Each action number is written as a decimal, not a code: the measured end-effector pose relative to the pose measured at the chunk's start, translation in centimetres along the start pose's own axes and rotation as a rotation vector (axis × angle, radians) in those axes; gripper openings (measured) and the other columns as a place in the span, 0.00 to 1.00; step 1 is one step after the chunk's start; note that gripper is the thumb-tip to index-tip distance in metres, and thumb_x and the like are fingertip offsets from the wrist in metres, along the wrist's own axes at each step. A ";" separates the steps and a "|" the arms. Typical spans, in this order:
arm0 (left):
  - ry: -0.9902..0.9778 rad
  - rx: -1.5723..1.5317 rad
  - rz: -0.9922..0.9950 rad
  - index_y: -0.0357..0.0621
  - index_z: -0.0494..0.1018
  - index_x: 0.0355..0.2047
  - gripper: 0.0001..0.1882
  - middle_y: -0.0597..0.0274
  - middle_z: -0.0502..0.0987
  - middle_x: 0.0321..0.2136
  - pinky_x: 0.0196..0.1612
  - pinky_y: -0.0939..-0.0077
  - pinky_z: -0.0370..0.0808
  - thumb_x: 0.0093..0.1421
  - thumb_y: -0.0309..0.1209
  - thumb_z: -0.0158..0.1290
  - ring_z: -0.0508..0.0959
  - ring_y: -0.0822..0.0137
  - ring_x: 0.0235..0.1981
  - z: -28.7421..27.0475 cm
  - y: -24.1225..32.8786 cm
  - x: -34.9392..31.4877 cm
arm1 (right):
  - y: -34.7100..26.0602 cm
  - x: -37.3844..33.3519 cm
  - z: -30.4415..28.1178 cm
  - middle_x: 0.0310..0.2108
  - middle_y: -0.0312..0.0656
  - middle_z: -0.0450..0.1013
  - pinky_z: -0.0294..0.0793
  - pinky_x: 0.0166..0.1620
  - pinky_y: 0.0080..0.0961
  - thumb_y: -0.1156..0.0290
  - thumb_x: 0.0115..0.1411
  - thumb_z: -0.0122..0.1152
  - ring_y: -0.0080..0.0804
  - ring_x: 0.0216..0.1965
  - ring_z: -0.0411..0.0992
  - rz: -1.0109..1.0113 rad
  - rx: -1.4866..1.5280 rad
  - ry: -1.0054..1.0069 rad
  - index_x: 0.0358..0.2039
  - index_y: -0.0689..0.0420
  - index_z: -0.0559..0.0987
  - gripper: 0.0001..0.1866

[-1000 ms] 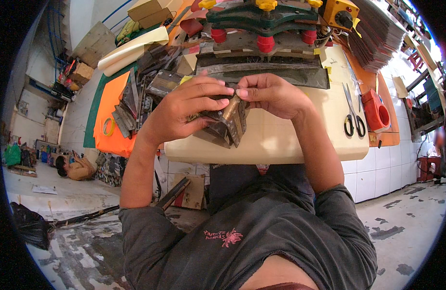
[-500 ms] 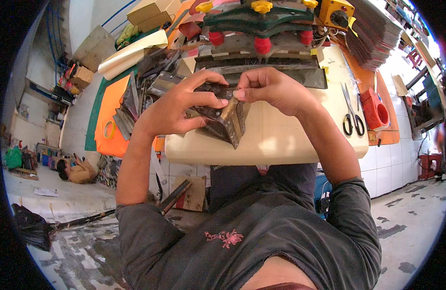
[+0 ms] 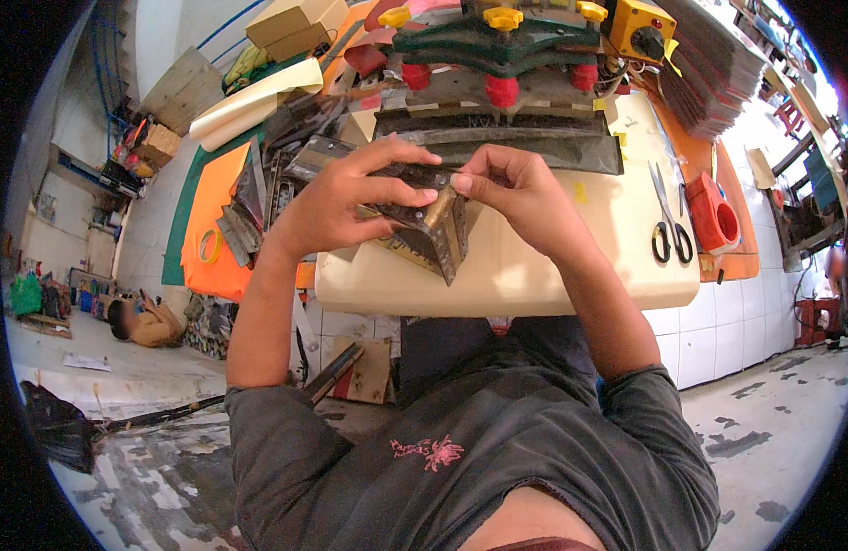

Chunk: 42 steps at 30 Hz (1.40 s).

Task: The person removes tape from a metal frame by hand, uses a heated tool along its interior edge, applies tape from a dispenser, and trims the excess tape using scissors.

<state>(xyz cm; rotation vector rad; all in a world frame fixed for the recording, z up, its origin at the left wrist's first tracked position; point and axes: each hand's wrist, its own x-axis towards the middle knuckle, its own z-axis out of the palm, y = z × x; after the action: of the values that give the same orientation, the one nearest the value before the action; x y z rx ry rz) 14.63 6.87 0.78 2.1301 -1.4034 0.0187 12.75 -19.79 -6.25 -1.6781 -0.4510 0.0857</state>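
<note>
My left hand is wrapped round a dark, angular metal block with a brassy, dotted end face. Its fingers lie over the top of the block, the thumb beneath. At the block's upper corner my right hand pinches with thumb and forefinger; whether something small sits between those fingertips, I cannot tell. The block tilts above the cream-coloured pad, its pointed end toward me. Just beyond both hands lies a long dark metal bar.
A green clamp press with yellow knobs stands behind the bar. To the right lie black-handled scissors and a red tape dispenser. Orange sheets with a yellow tape roll lie left. A person is on the floor farther left.
My right forearm has swung inward and its hand has dropped slightly, still pinching at the block's corner. My left hand keeps its hold on the block, which has barely shifted.
</note>
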 end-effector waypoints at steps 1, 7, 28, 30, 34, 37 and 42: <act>0.001 0.001 0.000 0.48 0.83 0.49 0.29 0.53 0.76 0.60 0.71 0.47 0.64 0.42 0.24 0.63 0.74 0.47 0.63 0.0 0.2 -0.1 | 0.5 0.1 0.3 0.30 0.28 0.75 0.69 0.39 0.19 0.65 0.67 0.69 0.15 0.34 0.68 0.007 0.076 0.018 0.36 0.60 0.82 0.10; 0.267 0.482 -0.080 0.49 0.79 0.52 0.29 0.52 0.75 0.59 0.69 0.48 0.65 0.46 0.29 0.67 0.73 0.50 0.61 2.9 3.9 -2.5 | 0.6 -0.2 0.0 0.34 0.27 0.75 0.69 0.45 0.18 0.64 0.70 0.66 0.14 0.38 0.68 0.040 0.169 -0.032 0.39 0.60 0.81 0.11; 1.268 -0.415 -0.569 0.36 0.79 0.38 0.06 0.67 0.80 0.34 0.41 0.82 0.72 0.65 0.24 0.65 0.76 0.78 0.35 14.8 8.8 -1.3 | 2.3 -0.2 0.8 0.35 0.28 0.75 0.69 0.47 0.20 0.63 0.69 0.68 0.17 0.39 0.69 0.051 0.460 -0.131 0.39 0.57 0.81 0.10; 1.254 -0.424 -0.554 0.34 0.78 0.39 0.06 0.66 0.80 0.36 0.43 0.81 0.73 0.65 0.22 0.64 0.76 0.77 0.38 14.9 8.8 -1.4 | 2.7 0.0 0.6 0.35 0.28 0.75 0.69 0.47 0.20 0.64 0.69 0.68 0.18 0.39 0.70 0.055 0.510 -0.126 0.39 0.57 0.81 0.10; 1.256 -0.436 -0.572 0.33 0.77 0.39 0.06 0.63 0.79 0.38 0.45 0.81 0.74 0.65 0.20 0.64 0.76 0.76 0.39 15.1 9.0 -1.5 | 3.3 0.3 0.2 0.36 0.29 0.77 0.71 0.46 0.20 0.60 0.68 0.70 0.18 0.38 0.71 0.076 0.612 -0.212 0.41 0.58 0.82 0.14; 1.248 -0.429 -0.586 0.33 0.77 0.37 0.05 0.64 0.78 0.36 0.45 0.81 0.73 0.65 0.20 0.64 0.76 0.77 0.39 15.2 8.7 -1.5 | 3.5 0.7 -0.2 0.36 0.29 0.78 0.72 0.46 0.20 0.59 0.68 0.70 0.19 0.38 0.72 0.083 0.598 -0.252 0.41 0.58 0.83 0.14; 1.239 -0.373 -0.622 0.34 0.77 0.35 0.06 0.67 0.78 0.34 0.42 0.81 0.73 0.64 0.21 0.65 0.75 0.77 0.36 14.8 8.6 -1.4 | 2.9 1.3 -0.8 0.36 0.31 0.77 0.71 0.48 0.21 0.65 0.68 0.69 0.19 0.40 0.71 0.179 0.571 -0.285 0.41 0.59 0.83 0.10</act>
<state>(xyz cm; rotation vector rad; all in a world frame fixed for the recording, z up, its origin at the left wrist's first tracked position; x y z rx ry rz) 2.41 -1.37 -8.04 1.5819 -0.0109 0.6473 14.88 -20.36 -8.65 -1.1398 -0.4361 0.5409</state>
